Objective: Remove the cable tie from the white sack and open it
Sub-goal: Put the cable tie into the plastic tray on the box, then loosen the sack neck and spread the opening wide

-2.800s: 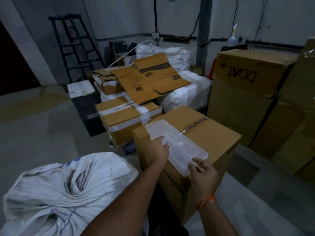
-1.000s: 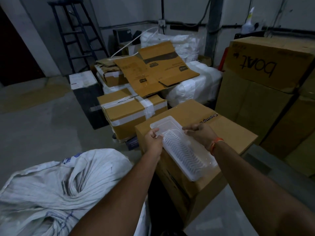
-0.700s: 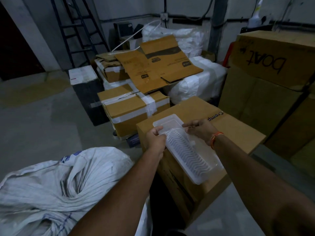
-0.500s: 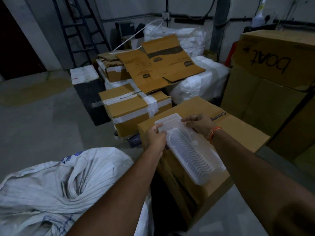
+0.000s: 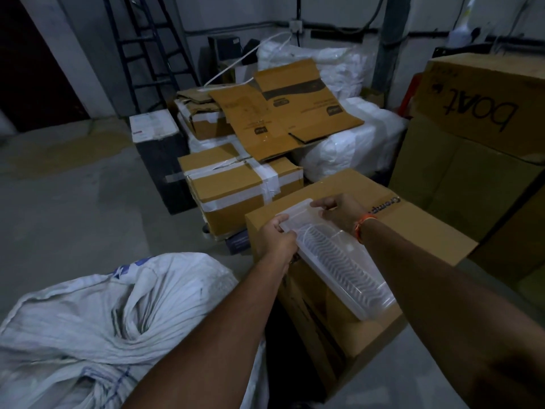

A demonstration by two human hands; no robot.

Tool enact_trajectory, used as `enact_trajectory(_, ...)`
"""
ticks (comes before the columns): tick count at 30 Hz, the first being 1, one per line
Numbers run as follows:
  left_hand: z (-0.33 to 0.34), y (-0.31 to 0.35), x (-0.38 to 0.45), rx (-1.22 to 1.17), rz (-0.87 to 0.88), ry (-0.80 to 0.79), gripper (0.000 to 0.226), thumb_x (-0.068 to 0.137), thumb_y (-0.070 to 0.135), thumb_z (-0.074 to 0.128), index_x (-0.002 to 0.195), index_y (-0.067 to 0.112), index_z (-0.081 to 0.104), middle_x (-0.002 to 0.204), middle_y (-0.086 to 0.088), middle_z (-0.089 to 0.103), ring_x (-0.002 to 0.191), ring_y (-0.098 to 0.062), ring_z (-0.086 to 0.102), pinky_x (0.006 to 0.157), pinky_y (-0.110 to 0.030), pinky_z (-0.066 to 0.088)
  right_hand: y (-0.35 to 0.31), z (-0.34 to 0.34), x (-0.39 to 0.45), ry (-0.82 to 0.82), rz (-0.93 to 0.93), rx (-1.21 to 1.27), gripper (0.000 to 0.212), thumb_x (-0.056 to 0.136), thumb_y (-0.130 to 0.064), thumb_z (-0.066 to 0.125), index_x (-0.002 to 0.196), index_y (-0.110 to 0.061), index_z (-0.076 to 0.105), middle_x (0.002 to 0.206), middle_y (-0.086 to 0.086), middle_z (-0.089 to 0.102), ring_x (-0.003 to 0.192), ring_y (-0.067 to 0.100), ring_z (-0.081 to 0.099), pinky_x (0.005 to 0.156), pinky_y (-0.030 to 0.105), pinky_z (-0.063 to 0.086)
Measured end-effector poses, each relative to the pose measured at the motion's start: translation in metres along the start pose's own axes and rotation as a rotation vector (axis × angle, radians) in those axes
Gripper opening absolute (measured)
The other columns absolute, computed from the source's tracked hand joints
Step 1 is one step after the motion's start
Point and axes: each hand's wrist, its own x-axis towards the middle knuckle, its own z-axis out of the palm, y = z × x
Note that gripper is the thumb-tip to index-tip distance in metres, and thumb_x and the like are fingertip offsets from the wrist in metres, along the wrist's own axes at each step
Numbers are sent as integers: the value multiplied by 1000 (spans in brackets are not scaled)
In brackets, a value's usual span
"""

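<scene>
The white sack (image 5: 97, 329) lies bunched on the floor at lower left, apart from both hands. A clear plastic box (image 5: 336, 258) rests on a cardboard box (image 5: 418, 228). The left hand (image 5: 278, 240) pinches its near-left edge and the right hand (image 5: 339, 211) its far end.

- A sack (image 5: 97, 329) lies on the floor (image 5: 65, 208) at the near left.
- Just right of it stands a box (image 5: 392, 231), with a plastic case (image 5: 339, 258) lying on top.
- The left hand (image 5: 278, 240) grips the case's near-left edge; the right hand (image 5: 342, 212) holds its far end.
- Behind the box sits a taped carton (image 5: 236, 190), with flattened cardboard (image 5: 283, 110) on the pile beyond it.
- A ladder (image 5: 147, 45) stands at the far left wall.
- Stacked boxes (image 5: 477, 143) rise at the right.
</scene>
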Motion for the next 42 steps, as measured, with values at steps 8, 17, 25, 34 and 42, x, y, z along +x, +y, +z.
enact_trajectory(8, -63, -6, -33, 170, 190, 100, 22, 83, 34, 73, 104, 41, 70, 122, 3, 70, 108, -22, 68, 89, -47, 62, -41, 23, -58, 112, -198, 34, 25, 90, -22, 71, 114, -29, 76, 118, -7, 69, 106, 10, 61, 88, 28, 50)
enact_trajectory(17, -203, -39, -107, 108, 222, 370, 15, 87, 28, 71, 100, 34, 75, 107, 11, 74, 92, -15, 72, 83, -48, 64, -118, 130, -139, -127, -278, 335, 26, 89, -13, 72, 115, -17, 75, 107, -5, 73, 103, 13, 69, 85, 17, 54)
enact_trajectory(25, -294, -57, -153, 86, 224, 526, 17, 85, 29, 73, 102, 28, 78, 106, 10, 78, 99, -17, 73, 88, -46, 62, -171, 197, -187, -217, -367, 361, 21, 90, -18, 72, 110, -23, 78, 107, -3, 76, 99, 11, 69, 85, 27, 59)
enact_trajectory(34, -364, -99, -169, 11, 105, 654, 25, 83, 18, 68, 90, 41, 73, 100, 11, 78, 83, -21, 75, 83, -46, 63, -219, 281, -214, -222, -545, 205, 17, 82, -10, 75, 94, -22, 81, 96, -7, 77, 87, 5, 69, 84, 26, 57)
enact_trajectory(42, -404, -128, -158, -132, 56, 667, 26, 80, 16, 69, 86, 40, 75, 94, 19, 76, 88, -19, 76, 86, -48, 63, -229, 349, -188, -293, -727, -195, 28, 76, -32, 82, 104, -34, 78, 139, 5, 51, 127, 24, 48, 109, 35, 40)
